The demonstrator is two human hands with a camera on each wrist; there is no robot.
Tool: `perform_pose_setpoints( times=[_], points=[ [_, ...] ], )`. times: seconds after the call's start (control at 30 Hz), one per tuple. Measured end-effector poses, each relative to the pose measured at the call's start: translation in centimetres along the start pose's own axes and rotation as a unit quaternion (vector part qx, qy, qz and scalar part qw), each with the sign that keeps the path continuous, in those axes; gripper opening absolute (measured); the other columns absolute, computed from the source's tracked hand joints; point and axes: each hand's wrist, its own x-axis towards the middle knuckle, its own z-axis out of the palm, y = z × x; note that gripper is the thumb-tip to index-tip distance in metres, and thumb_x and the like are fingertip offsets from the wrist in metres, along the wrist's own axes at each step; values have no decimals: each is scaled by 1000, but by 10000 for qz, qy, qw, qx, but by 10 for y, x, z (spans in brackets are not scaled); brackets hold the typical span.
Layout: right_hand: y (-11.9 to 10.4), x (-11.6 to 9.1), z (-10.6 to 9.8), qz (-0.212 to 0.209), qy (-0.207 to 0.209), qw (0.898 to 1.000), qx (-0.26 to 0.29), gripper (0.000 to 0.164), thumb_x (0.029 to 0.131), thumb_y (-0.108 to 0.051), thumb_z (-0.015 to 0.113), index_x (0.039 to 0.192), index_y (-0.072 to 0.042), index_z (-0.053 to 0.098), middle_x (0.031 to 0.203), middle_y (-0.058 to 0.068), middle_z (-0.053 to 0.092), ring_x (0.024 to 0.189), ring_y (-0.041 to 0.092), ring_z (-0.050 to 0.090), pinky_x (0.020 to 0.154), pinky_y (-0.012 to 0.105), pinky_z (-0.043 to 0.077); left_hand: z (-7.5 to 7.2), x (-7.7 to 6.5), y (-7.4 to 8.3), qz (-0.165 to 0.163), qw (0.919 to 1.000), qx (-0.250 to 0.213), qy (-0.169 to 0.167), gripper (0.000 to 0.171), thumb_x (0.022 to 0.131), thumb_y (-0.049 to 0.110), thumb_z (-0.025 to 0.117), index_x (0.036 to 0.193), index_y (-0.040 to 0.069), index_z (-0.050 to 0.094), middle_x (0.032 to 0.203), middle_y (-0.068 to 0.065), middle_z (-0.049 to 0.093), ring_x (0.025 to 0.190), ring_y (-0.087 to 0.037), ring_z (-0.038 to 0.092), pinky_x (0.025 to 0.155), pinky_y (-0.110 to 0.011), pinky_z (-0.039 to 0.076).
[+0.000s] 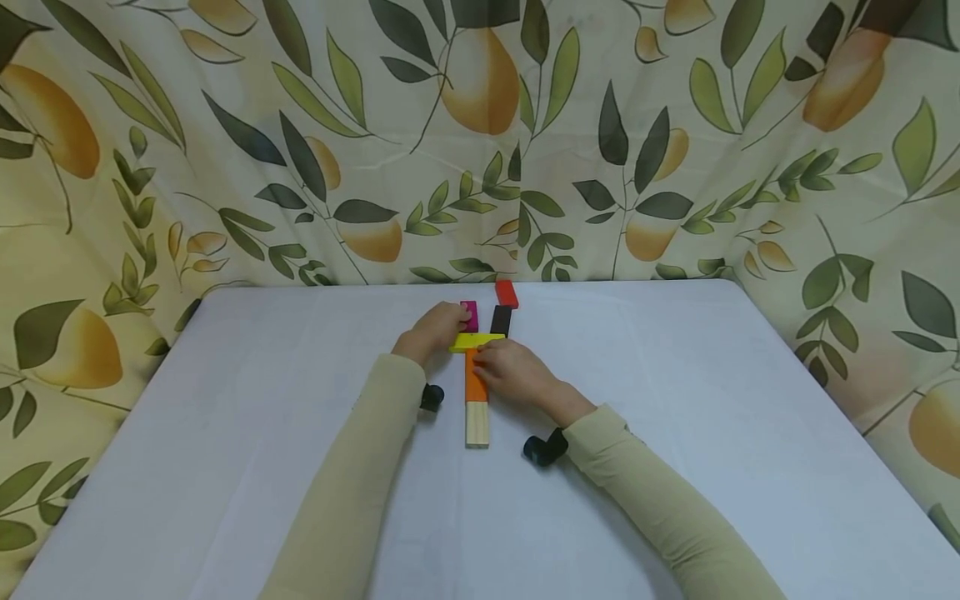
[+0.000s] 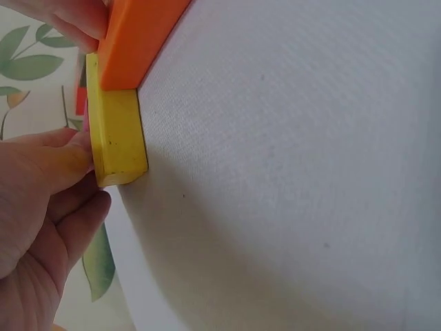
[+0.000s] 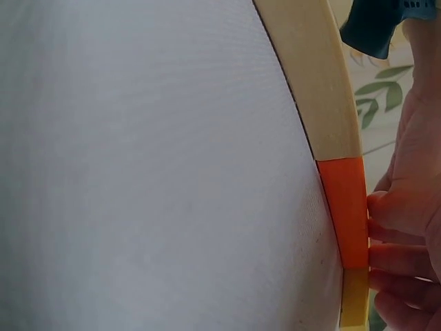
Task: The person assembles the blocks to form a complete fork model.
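Observation:
At the far middle of the table, my left hand pinches a magenta block that stands just behind the left end of a yellow block. My right hand rests its fingertips along the upper edge of an orange block, close to the yellow one. The orange block butts against the middle of the yellow block in the left wrist view. A plain wooden block continues the line on the near side. Behind the yellow piece lies a black block, then a tilted red block.
A white cloth covers the table, whose far edge lies just behind the red block. A patterned curtain hangs beyond it. Small black cameras sit on both wrists, low over the tabletop.

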Motion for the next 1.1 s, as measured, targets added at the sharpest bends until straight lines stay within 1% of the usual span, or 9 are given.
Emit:
perform_pose_setpoints(
  times=[0.13, 0.27, 0.4, 0.53, 0.63, 0.8, 0.93, 1.03, 1.1],
  points=[
    [0, 0, -1, -41, 10, 10000, -36, 27, 87, -20, 64, 108, -4, 68, 104, 7, 66, 98, 19, 59, 90, 32, 46, 1, 0, 0, 14, 9999, -71, 92, 37, 96, 16, 48, 133, 10, 50, 123, -6, 53, 104, -22, 45, 98, -36, 36],
    [-1, 0, -2, -93, 27, 9999, -61, 26, 88, -19, 63, 108, -4, 68, 104, 8, 66, 99, 20, 59, 90, 33, 45, 4, 0, 1, -209, 9978, -604, 159, 33, 99, 24, 42, 123, 7, 56, 111, -8, 53, 99, -22, 45, 90, -35, 40],
    [-1, 0, -3, -135, 38, 9999, -22, 26, 88, -19, 63, 108, -3, 68, 104, 8, 66, 99, 20, 59, 90, 33, 45, 5, 0, 2, -455, 9935, -1027, 202, 33, 98, 28, 39, 112, 5, 58, 106, -9, 52, 95, -23, 45, 84, -34, 40],
    [0, 1, -3, -147, 35, 9999, -34, 26, 88, -19, 63, 108, -4, 68, 104, 8, 66, 98, 20, 59, 90, 32, 46, 5, 0, 4, -689, 9891, -1292, 127, 36, 98, 32, 39, 116, 5, 56, 106, -9, 51, 94, -22, 46, 82, -33, 40],
    [1, 1, -2, -149, 59, 9999, -50, 26, 88, -19, 63, 108, -4, 68, 104, 8, 66, 98, 20, 59, 89, 32, 46, 5, 0, 5, -757, 9880, -1343, 77, 38, 98, 32, 39, 120, 5, 54, 107, -9, 51, 95, -22, 46, 82, -33, 41],
    [1, 1, -2, -161, 81, 9998, -1, 26, 88, -19, 63, 108, -3, 68, 103, 8, 66, 97, 20, 60, 88, 33, 47, 8, 1, 5, -746, 9863, -1468, 42, 40, 98, 35, 37, 119, 5, 54, 108, -9, 51, 96, -22, 46, 85, -35, 40],
    [2, 0, -1, -205, 89, 9997, -10, 26, 88, -19, 63, 108, -3, 68, 103, 8, 66, 97, 21, 60, 88, 33, 47, 9, 1, 5, -556, 9910, -1217, 27, 39, 99, 33, 37, 121, 6, 54, 110, -9, 52, 98, -23, 46, 88, -36, 40],
    [2, 0, 0, -202, 91, 9998, -27, 27, 88, -19, 63, 108, -3, 68, 104, 8, 66, 98, 20, 60, 88, 32, 47, 9, 0, 5, -246, 9973, -697, 38, 37, 100, 29, 38, 124, 7, 54, 111, -8, 53, 99, -23, 46, 92, -37, 40],
    [2, -1, 0, -204, 111, 9997, -18, 27, 88, -19, 63, 108, -3, 68, 103, 8, 66, 97, 20, 60, 88, 32, 47, 9, 0, 5, -125, 9987, -491, 47, 35, 99, 27, 40, 125, 8, 54, 112, -8, 54, 100, -23, 46, 94, -37, 39]
  ],
)
